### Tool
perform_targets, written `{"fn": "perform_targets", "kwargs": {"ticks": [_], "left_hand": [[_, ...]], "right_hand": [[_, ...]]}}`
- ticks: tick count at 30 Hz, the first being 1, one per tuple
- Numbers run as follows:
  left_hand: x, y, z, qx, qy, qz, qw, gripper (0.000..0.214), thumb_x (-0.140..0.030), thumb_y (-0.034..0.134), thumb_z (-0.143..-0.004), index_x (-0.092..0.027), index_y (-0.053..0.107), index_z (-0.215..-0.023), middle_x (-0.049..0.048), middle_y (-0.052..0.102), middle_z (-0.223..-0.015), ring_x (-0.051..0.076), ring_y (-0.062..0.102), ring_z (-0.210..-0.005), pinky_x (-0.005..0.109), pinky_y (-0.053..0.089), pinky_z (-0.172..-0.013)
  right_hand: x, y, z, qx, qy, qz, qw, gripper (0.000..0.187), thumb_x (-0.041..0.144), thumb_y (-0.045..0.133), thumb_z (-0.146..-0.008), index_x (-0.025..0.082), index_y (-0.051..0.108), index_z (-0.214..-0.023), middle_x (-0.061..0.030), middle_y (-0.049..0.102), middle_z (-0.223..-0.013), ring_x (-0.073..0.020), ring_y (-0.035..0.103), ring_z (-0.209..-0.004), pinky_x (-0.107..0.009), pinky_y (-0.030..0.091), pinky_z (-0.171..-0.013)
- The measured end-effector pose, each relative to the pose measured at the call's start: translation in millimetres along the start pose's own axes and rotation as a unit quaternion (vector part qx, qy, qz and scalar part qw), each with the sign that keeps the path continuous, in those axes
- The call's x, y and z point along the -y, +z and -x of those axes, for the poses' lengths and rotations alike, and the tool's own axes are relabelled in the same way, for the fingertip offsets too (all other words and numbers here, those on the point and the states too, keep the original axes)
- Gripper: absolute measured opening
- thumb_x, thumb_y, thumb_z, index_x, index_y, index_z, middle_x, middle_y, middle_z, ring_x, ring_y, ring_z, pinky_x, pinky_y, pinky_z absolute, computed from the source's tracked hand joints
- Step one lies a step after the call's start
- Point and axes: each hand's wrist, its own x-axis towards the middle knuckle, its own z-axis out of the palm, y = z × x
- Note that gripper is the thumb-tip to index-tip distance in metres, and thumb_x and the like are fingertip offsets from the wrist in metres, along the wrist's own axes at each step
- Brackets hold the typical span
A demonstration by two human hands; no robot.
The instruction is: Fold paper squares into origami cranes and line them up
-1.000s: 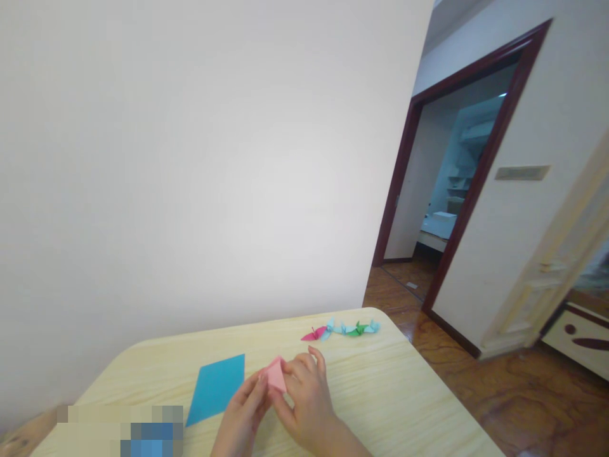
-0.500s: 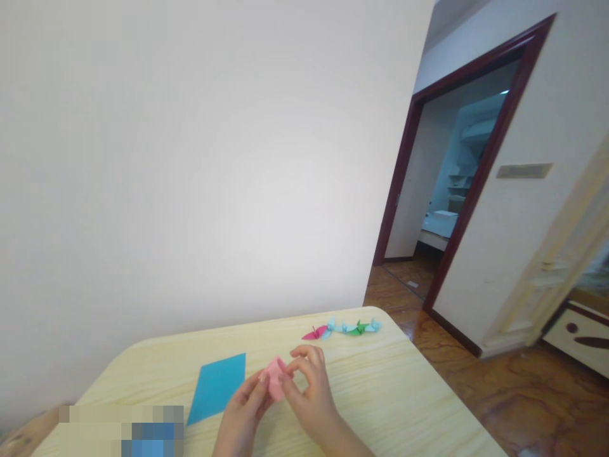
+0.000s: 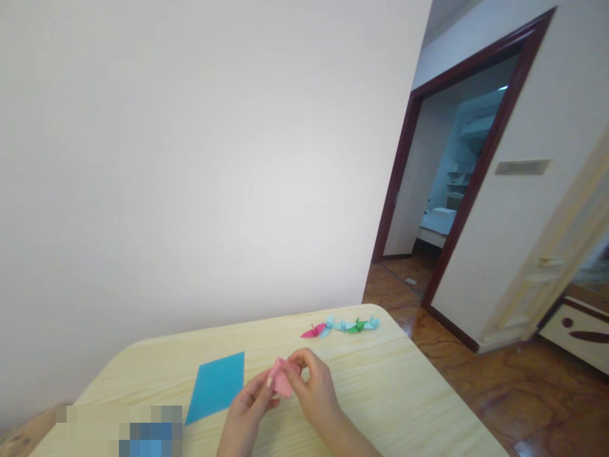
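Note:
A small folded piece of pink origami paper (image 3: 282, 383) is held above the table between both hands. My left hand (image 3: 252, 403) pinches its left side, thumb on the near face. On its upper right edge, my right hand (image 3: 311, 387) grips it with thumb and forefinger. Fingertips cover part of the folds. To the left of my left hand lies a flat blue sheet of paper (image 3: 216, 386). Beyond my hands rests a row of several folded paper cranes: a magenta one (image 3: 313, 331), a green one (image 3: 358, 326) and light blue ones (image 3: 373, 324).
The pale wood-grain table (image 3: 166, 355) stands against a white wall (image 3: 190, 158). Its rounded far right corner borders a brown floor (image 3: 457, 381). A dark red door frame (image 3: 480, 165) stands at the right. A pixelated patch covers the table's near left.
My right fingers have come in from the paper's right edge and now pinch its upper right part. The pink paper has turned and shifted slightly right.

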Motion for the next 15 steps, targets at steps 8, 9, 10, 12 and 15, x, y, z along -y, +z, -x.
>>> {"fn": "perform_targets", "kwargs": {"ticks": [8, 9, 10, 12, 15], "left_hand": [[-7, -0.4, 3, -0.061, 0.036, -0.076, 0.995, 0.039, -0.050, 0.071, -0.054, -0.018, 0.073, -0.075, 0.0052, 0.073, -0.074, 0.020, 0.060, -0.065, 0.024, 0.046, -0.055], [-5, -1.4, 2, -0.067, 0.036, -0.068, 0.995, 0.038, -0.049, 0.072, -0.054, -0.018, 0.073, -0.075, 0.0050, 0.073, -0.074, 0.019, 0.059, -0.064, 0.023, 0.045, -0.055], [-4, -2.5, 2, -0.075, 0.036, -0.058, 0.995, 0.038, -0.049, 0.072, -0.054, -0.018, 0.073, -0.075, 0.0047, 0.072, -0.073, 0.019, 0.059, -0.064, 0.023, 0.045, -0.055], [-2, -4.0, 1, -0.095, 0.038, -0.035, 0.994, 0.038, -0.048, 0.074, -0.052, -0.018, 0.072, -0.075, 0.0042, 0.072, -0.073, 0.019, 0.059, -0.064, 0.023, 0.046, -0.055], [0, -3.5, 0, -0.115, 0.035, -0.001, 0.993, 0.039, -0.047, 0.076, -0.049, -0.018, 0.071, -0.074, 0.0030, 0.071, -0.072, 0.017, 0.058, -0.062, 0.022, 0.045, -0.054]], "right_hand": [[0, -1, 1, 0.012, 0.011, -0.060, 0.998, 0.022, 0.029, 0.065, -0.070, 0.018, 0.059, -0.088, -0.0003, 0.062, -0.072, -0.0143, 0.058, -0.066, -0.024, 0.045, -0.062], [-1, 0, 1, 0.017, 0.028, -0.088, 0.996, 0.025, 0.025, 0.067, -0.068, 0.018, 0.058, -0.090, 0.0005, 0.062, -0.071, -0.0139, 0.057, -0.064, -0.024, 0.045, -0.061], [-1, 2, 1, 0.024, 0.046, -0.116, 0.992, 0.027, 0.023, 0.067, -0.067, 0.018, 0.057, -0.091, 0.0014, 0.061, -0.069, -0.0134, 0.057, -0.062, -0.023, 0.045, -0.059], [-3, 6, 1, 0.046, 0.084, -0.171, 0.981, 0.029, 0.022, 0.069, -0.064, 0.018, 0.056, -0.089, 0.0033, 0.058, -0.063, -0.0123, 0.055, -0.056, -0.022, 0.044, -0.053], [-5, 9, 1, 0.067, 0.118, -0.228, 0.964, 0.031, 0.024, 0.071, -0.062, 0.018, 0.053, -0.087, 0.0039, 0.057, -0.061, -0.0118, 0.054, -0.053, -0.021, 0.042, -0.049]]}}
